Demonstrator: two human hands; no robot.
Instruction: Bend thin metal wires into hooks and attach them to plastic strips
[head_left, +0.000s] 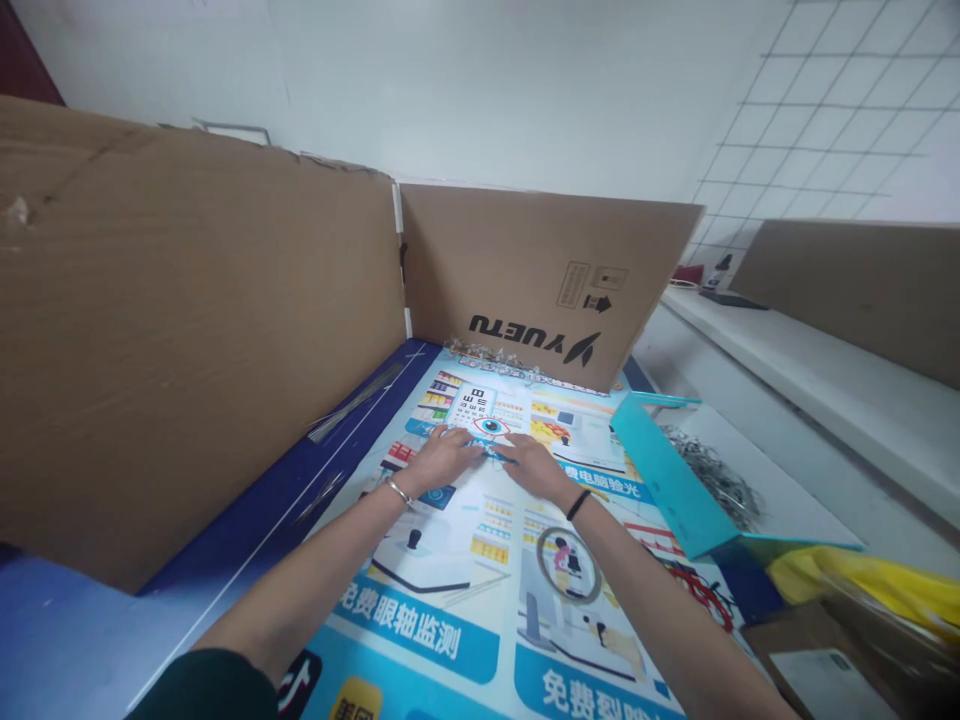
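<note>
Both hands meet near the middle of a printed blue and white poster (491, 610) that covers the table. My left hand (444, 460), with a bracelet at the wrist, has its fingers bent and pressed together over the poster, near the printed eye (492, 427). Just to the right, my right hand (534, 468), a black band round its wrist, has its fingertips drawn together close to the left ones. Something small and dark seems to lie between the fingertips, too small to name. A row of clear, shiny small pieces (495, 355) lies along the poster's far edge.
Brown cardboard panels stand at the left (202, 320) and at the back (525, 260). A turquoise box (667, 480) with a tangle of thin metallic pieces (712, 475) is at the right, near red loops (705, 597) and a yellow bag (870, 580). Thin strips (356, 402) lie at left.
</note>
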